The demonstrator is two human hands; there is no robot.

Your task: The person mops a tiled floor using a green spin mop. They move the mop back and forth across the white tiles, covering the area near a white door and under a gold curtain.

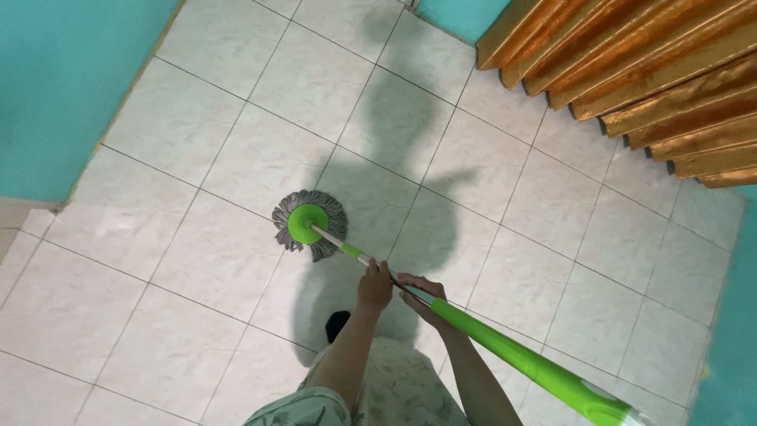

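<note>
A spin mop with a round green hub and grey strands, the mop head (308,224), rests flat on the pale tiled floor (197,134). Its handle (520,359), silver near the head and bright green higher up, slants toward the lower right corner. My left hand (375,285) grips the handle lower down, nearer the head. My right hand (422,297) wraps the handle just above it, where the green sleeve begins. Both arms reach out from the bottom middle of the picture.
Teal walls (63,87) border the floor on the left and top. A gold pleated curtain (646,71) hangs at the upper right. My shadow falls across the tiles ahead. A dark foot (337,323) shows below my patterned clothing.
</note>
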